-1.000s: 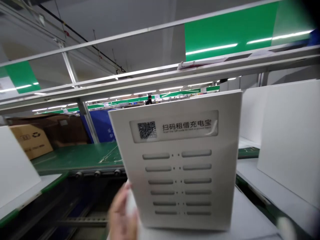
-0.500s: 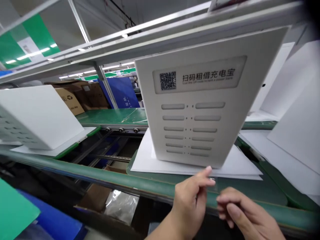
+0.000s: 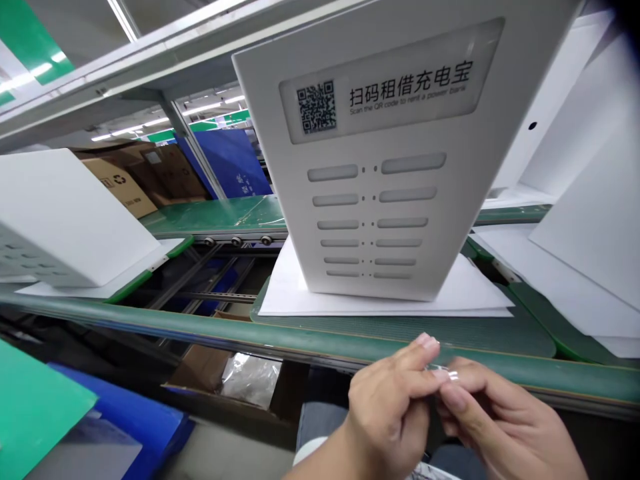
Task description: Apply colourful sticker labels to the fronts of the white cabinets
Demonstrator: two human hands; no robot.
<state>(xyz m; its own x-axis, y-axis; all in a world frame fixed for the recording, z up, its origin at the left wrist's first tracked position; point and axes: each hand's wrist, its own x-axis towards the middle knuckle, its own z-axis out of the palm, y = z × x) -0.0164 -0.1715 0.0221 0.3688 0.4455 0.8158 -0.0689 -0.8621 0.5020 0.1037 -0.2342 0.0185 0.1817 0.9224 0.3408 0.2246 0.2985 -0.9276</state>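
A small shiny clear piece of film (image 3: 441, 369) spans the fingertips of my two hands, which meet low in front of the conveyor. My left hand (image 3: 387, 403) is closed with its index finger and thumb at the film's left side. My right hand (image 3: 505, 420) pinches the other side between thumb and bent index finger. Just beyond stands a white power bank rental cabinet (image 3: 380, 233) with a QR code label (image 3: 395, 83) and two columns of slots. It rests upright on white foam sheets (image 3: 280, 293).
Another white cabinet (image 3: 85, 213) stands left on its own green pallet; more white panels (image 3: 595, 193) are at right. A green conveyor rail (image 3: 200, 325) crosses in front. Below lie a cardboard box (image 3: 200, 370) with clear plastic bags and blue and green sheets (image 3: 45, 407).
My right hand has come in to my left, and their fingertips now meet at the clear film. The view has tilted down and closer to the cabinet.
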